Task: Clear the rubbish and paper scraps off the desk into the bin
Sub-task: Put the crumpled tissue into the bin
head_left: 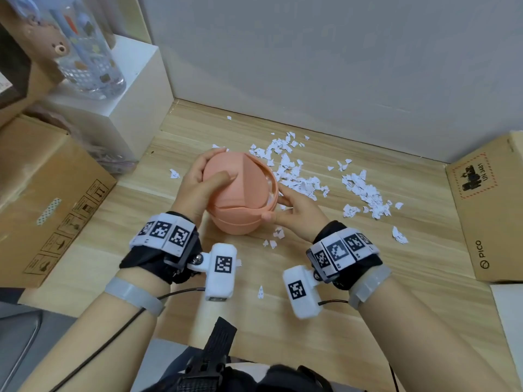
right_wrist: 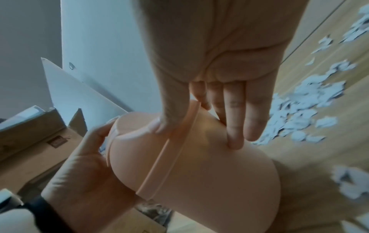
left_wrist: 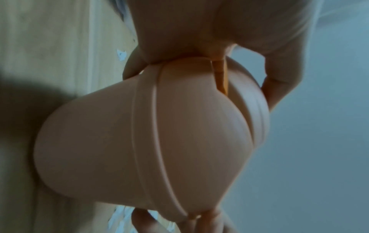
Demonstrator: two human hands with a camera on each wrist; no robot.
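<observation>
A small pink bin [head_left: 240,193] with a swing lid is tilted on the wooden desk [head_left: 353,278], its lid end toward the scraps. My left hand [head_left: 198,182] wraps round its domed lid from the left, thumb lying across the lid. From the right, my right hand [head_left: 297,210] grips the rim, thumb on the front edge and fingers along the far side. The bin [left_wrist: 159,134] fills the left wrist view. In the right wrist view the fingers [right_wrist: 235,118] press the bin [right_wrist: 189,157]. Torn white paper scraps [head_left: 300,176] lie scattered right of the bin.
A large cardboard box [head_left: 42,193] sits at the left and another [head_left: 486,210] at the right edge. A white block [head_left: 127,89] at the back left carries a clear bottle [head_left: 85,52]. A grey wall closes the back. A few scraps [head_left: 273,241] lie near my wrists.
</observation>
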